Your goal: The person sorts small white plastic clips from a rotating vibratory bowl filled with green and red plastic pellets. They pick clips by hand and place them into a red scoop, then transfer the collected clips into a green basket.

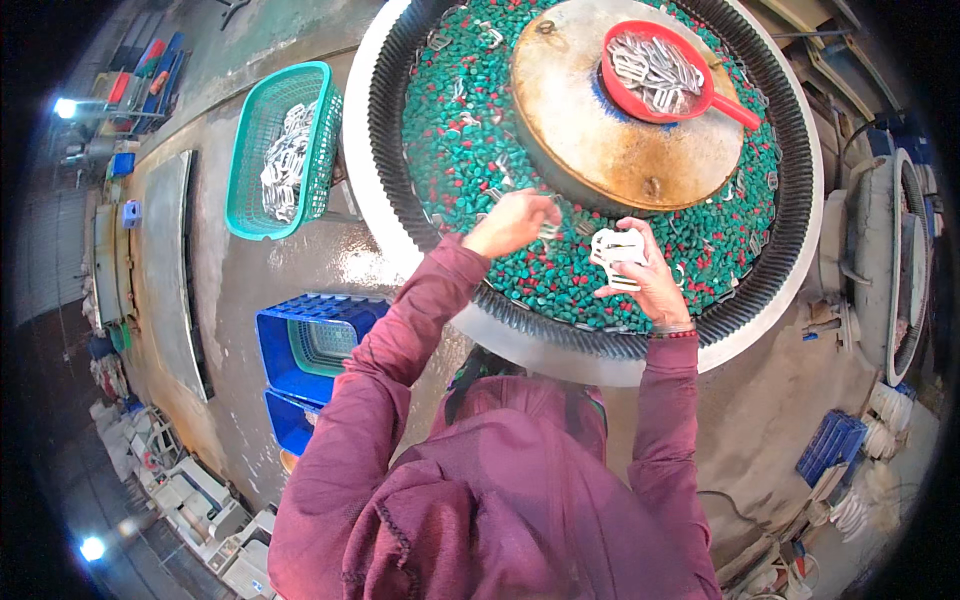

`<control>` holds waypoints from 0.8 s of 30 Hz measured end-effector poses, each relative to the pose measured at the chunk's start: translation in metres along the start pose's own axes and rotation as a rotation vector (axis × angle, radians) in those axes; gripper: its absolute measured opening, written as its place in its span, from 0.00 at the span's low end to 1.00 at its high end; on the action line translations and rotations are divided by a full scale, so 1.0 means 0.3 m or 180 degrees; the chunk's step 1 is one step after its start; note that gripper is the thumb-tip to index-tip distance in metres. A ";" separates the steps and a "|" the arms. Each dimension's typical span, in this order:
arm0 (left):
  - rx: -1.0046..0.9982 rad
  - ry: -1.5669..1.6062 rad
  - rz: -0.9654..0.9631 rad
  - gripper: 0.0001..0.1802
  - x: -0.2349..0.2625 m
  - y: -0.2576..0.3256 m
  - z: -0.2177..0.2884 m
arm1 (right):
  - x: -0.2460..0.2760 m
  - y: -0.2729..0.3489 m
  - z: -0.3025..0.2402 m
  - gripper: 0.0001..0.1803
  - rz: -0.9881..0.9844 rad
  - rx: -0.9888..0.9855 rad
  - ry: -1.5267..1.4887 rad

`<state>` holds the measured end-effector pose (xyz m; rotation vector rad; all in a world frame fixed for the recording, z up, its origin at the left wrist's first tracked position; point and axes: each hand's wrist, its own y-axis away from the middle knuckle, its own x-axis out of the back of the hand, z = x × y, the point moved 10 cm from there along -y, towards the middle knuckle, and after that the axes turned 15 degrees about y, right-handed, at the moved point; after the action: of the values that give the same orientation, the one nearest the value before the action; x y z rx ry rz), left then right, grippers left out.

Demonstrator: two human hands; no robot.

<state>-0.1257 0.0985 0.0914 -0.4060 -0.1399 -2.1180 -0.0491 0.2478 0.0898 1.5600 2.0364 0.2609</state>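
Head view: right hand (640, 270) is clutching a bundle of metal buckles (615, 250); left hand (515, 222) is pinching one buckle (549, 229) over the green pellets (450, 130) in the round tub (790, 250).

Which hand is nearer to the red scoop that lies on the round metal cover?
Right. The right hand, holding metal buckles, is below the red scoop; the left hand is farther, lower-left of it.

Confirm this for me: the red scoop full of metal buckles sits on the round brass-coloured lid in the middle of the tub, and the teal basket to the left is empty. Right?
Not quite. The red scoop does sit on the round lid, but the teal basket is not empty: the head view shows a pile of pale metal buckles inside it.
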 end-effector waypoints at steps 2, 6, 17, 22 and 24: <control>0.0135 0.0138 0.0253 0.08 -0.021 -0.015 0.096 | -0.006 0.003 0.021 0.36 -0.0155 0.0209 -0.0576; 0.0086 -0.0153 0.0310 0.12 -0.099 -0.008 0.169 | -0.036 0.013 0.026 0.38 -0.0280 0.0320 -0.1043; 0.0101 0.0252 0.0479 0.11 -0.106 0.043 0.170 | 0.015 0.026 0.096 0.36 -0.0066 0.0488 -0.1772; 0.0673 0.3020 0.0474 0.01 -0.093 0.052 0.123 | -0.011 0.044 0.047 0.31 -0.0590 0.0697 -0.2985; 0.0930 0.4391 0.0953 0.04 -0.067 0.060 0.083 | 0.007 0.034 0.039 0.29 -0.0591 0.0630 -0.2936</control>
<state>-0.0948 0.1110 0.1069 1.1377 0.3855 -1.6279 -0.0348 0.2508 0.0842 1.2313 1.4536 -0.6398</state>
